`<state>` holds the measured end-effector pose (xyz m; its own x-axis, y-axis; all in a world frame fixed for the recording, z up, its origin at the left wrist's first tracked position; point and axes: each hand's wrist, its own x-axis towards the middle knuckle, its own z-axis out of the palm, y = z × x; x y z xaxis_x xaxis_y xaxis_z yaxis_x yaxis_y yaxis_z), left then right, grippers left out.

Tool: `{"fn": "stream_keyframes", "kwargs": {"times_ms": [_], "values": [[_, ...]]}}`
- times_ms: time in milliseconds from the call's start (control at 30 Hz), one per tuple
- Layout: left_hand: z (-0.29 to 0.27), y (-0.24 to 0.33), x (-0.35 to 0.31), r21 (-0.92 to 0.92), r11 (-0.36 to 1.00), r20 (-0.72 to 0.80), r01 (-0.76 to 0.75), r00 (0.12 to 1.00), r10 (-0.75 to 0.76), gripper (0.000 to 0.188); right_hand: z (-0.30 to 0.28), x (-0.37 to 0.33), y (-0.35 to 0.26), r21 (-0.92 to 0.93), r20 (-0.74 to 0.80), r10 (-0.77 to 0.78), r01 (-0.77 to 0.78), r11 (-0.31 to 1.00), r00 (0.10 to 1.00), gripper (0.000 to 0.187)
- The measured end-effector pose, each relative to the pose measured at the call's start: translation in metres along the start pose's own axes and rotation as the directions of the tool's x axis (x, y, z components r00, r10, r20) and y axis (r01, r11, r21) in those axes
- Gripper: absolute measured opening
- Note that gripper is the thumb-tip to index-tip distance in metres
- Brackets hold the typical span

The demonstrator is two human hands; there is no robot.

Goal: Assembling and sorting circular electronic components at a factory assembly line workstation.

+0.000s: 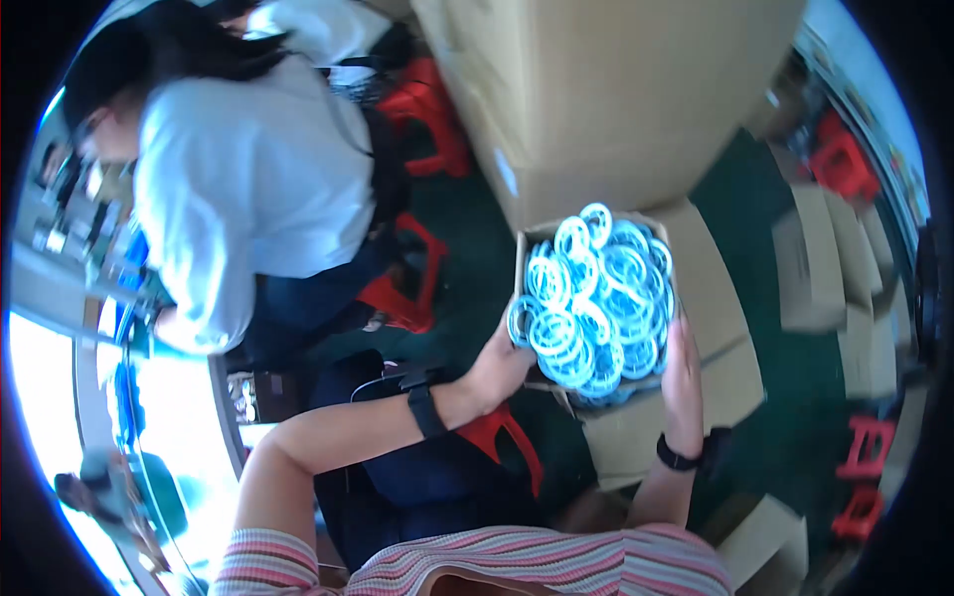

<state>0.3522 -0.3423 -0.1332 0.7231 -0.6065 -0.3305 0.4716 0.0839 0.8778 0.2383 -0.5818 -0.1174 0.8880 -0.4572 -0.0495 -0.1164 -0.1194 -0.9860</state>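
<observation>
Cardboard box (520, 263), heaped with bluish rings (596, 303): left hand (497, 369), right hand (682, 377) hold opposite sides.

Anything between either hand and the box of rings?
Nothing visible: the left hand and right hand touch opposite sides of the box. One ring overhangs its rim beside the left hand.

A person (263, 169) in a white top is at the left, near red stools (442, 124) on green floor (747, 214).
</observation>
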Motion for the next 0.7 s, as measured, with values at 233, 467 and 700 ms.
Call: {"fn": "stream_keyframes", "kwargs": {"times_ms": [233,467,700], "values": [[-0.027,0.03,-0.118,0.096,0.99,-0.07,-0.107,0.991,0.114,0.072,0.047,-0.015,-0.06,0.256,0.338,-0.24,0.157,0.954,0.91,0.056],[-0.025,0.072,-0.25,0.45,0.893,-0.15,-0.022,0.984,0.1,0.069,0.102,-0.045,-0.096,0.382,0.571,-0.332,0.116,0.917,0.751,0.055],[-0.037,0.087,-0.347,0.317,0.947,-0.322,0.049,0.945,0.058,0.079,0.189,-0.056,-0.125,0.477,0.75,-0.464,0.101,0.873,0.471,0.057]]}}
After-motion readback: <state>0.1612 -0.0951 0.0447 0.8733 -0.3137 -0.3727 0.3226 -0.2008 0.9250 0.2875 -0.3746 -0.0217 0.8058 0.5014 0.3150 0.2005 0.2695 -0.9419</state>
